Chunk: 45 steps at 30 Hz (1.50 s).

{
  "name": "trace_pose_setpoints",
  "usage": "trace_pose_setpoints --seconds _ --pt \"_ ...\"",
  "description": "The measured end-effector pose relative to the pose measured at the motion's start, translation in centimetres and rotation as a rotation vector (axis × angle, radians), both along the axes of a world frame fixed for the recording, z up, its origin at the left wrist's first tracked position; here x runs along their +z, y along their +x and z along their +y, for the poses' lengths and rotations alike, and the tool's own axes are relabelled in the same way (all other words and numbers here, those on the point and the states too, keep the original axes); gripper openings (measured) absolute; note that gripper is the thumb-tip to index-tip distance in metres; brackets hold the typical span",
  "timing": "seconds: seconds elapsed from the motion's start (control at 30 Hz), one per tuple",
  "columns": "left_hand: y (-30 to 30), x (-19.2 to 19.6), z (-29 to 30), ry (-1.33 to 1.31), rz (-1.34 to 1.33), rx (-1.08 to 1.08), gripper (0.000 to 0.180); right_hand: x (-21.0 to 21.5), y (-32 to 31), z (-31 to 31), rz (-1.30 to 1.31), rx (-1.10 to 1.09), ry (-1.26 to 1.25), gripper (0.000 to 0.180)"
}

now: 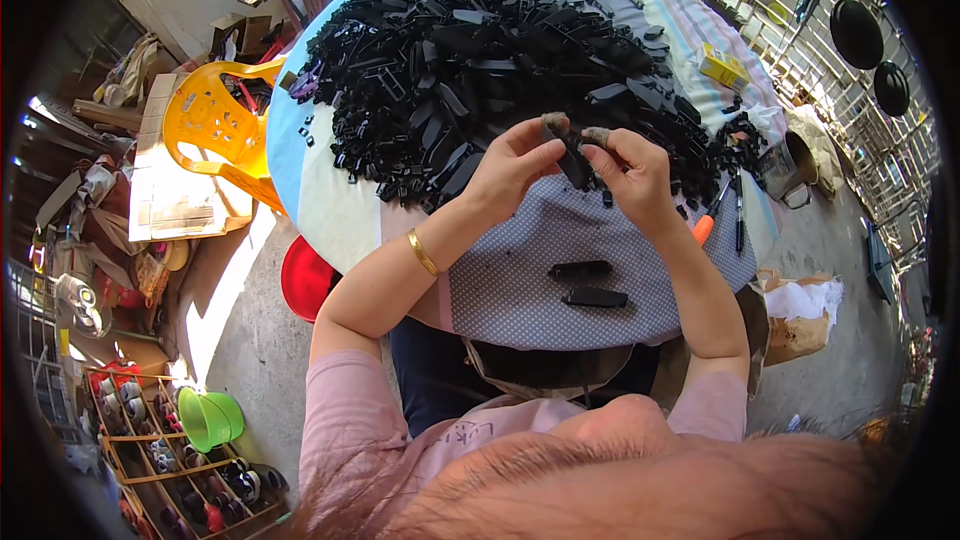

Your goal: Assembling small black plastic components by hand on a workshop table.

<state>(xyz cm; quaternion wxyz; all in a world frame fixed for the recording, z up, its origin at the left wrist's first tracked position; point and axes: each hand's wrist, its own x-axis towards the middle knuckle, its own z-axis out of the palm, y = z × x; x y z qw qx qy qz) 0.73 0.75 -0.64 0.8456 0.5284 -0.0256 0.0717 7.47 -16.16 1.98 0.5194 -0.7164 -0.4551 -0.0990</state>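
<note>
Head view: my left hand point(512, 168) pinches one end of a black plastic piece point(574, 164), my right hand point(632, 172) pinches the other, both raised over the dotted cloth point(500, 280) before the black parts pile point(480, 50). Fingertip-only grip; it could slip into the pile.

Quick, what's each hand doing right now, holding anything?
Left hand: closed on the black plastic part.
Right hand: closed on the same black plastic part, from the other side.

Bare dotted cloth point(520, 290) gives passage; heap of black parts point(480, 50) blocks beyond.
</note>
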Motion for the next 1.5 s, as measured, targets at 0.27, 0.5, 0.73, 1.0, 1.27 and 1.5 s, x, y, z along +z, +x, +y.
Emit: trace_pose_setpoints --seconds 0.27,0.5,0.73,1.0,1.27,1.5 --pt "-0.1 -0.2 -0.3 -0.17 0.049 -0.078 0.036 0.0 -0.7 0.4 -0.143 -0.035 0.015 0.012" --pt "0.2 -0.8 -0.5 -0.15 0.003 -0.091 0.033 0.1 -1.5 0.3 -0.406 -0.034 -0.176 0.011" --pt "-0.3 -0.6 -1.5 0.607 -0.128 0.265 0.029 -0.6 -2.5 0.8 -0.572 -0.152 -0.391 0.012" --pt "-1.3 -0.5 -2.2 0.534 -0.141 0.406 0.029 -2.1 -3.3 0.9 -0.414 0.03 -0.411 0.014" --pt "0.4 -1.6 -0.8 0.186 0.038 0.249 0.029 0.0 1.5 -1.4 -0.165 -0.111 -0.4 0.02" --pt "-0.1 -0.6 -0.9 -0.178 0.193 -0.093 0.028 -2.8 6.0 -2.8 -0.292 -0.302 -0.731 0.017"
